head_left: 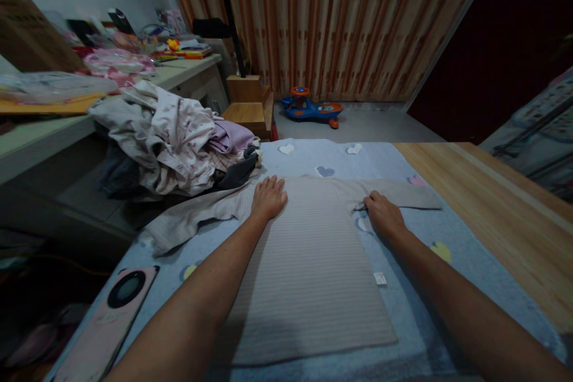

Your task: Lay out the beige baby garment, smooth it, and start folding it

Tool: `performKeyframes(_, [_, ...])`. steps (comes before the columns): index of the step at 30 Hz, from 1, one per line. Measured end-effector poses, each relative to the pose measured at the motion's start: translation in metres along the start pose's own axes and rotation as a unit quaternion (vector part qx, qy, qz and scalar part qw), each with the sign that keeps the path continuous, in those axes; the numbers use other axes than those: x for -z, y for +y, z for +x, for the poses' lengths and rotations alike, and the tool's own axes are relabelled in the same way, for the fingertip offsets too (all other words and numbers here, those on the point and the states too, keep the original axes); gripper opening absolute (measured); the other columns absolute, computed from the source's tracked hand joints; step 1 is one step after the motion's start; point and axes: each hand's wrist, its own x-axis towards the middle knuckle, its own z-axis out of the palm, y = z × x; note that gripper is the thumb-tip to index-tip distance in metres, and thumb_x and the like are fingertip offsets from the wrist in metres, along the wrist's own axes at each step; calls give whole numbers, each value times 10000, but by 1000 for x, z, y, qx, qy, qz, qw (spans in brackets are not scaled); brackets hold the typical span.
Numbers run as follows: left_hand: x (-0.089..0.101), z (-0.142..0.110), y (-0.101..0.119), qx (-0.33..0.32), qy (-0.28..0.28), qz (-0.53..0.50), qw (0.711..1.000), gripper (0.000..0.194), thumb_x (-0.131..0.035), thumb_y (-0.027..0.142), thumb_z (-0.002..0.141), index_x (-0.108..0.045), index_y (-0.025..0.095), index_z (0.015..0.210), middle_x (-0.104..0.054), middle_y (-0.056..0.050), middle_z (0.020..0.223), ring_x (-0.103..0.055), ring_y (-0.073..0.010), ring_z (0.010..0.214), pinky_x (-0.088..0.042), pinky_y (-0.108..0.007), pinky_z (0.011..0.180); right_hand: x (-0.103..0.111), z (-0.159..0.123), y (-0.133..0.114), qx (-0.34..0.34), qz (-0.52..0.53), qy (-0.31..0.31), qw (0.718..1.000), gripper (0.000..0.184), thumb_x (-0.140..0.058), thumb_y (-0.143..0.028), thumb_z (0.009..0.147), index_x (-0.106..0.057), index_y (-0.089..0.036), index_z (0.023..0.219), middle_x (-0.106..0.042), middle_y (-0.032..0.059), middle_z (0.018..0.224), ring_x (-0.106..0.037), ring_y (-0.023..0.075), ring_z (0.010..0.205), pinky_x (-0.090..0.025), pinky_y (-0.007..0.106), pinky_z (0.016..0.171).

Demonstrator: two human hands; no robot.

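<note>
A light grey, finely striped long-sleeved top (313,268) lies spread on a blue heart-patterned blanket (308,158). Both sleeves stretch out sideways; the left one is bent and wrinkled, the right one fairly straight. My left hand (268,197) rests flat on the top near its left shoulder, fingers apart. At the right sleeve's lower edge, close to the armpit, my right hand (382,213) has its fingers curled in and pinches the sleeve. A small white label (380,279) sticks out from the top's right side seam.
A heap of crumpled clothes (179,137) is at the back left, beside a cluttered desk (179,74). A pink phone (107,322) lies at the blanket's left edge. Bare wooden tabletop (483,203) shows on the right. A blue ride-on toy (313,110) stands on the floor beyond.
</note>
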Motion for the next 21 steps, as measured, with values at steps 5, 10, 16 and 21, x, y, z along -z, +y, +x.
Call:
performKeyframes(5, [2,0,1,6,-9,-12,1000,494,-397,377,946,-491,226,1407,-433,-104,1530,-363,-300,1400,-278,-473,1128,-8,1,10,-11,35,19,999,270,-360,-110,947,-611,-188,1008,-612,82,1105,-581,166,824,-357,269,644])
performKeyframes(10, [3,0,1,7,-14,-14,1000,499,-392,374,950,-488,214,1413,-423,-108,1538,-359,-307,1404,-278,-481,1127,-20,-3,12,-4,63,47,997,316,-380,-52,887,-653,-141,1019,-669,126,1103,-600,203,976,-411,284,863])
performKeyframes(16, [3,0,2,8,-16,-6,1000,498,-383,378,955,-485,218,1416,-424,-106,1538,-362,-302,1404,-281,-482,1129,-5,-13,3,17,25,20,999,277,-467,-75,816,-722,-99,922,-681,189,1153,-575,274,1091,-382,368,969])
performKeyframes(21, [2,1,1,5,-12,-7,1000,496,-388,380,953,-492,215,1409,-430,-112,1532,-369,-304,1400,-293,-482,1122,20,-11,-33,-44,33,43,998,242,-472,-149,861,-697,-116,946,-688,188,1073,-564,303,1051,-391,407,906])
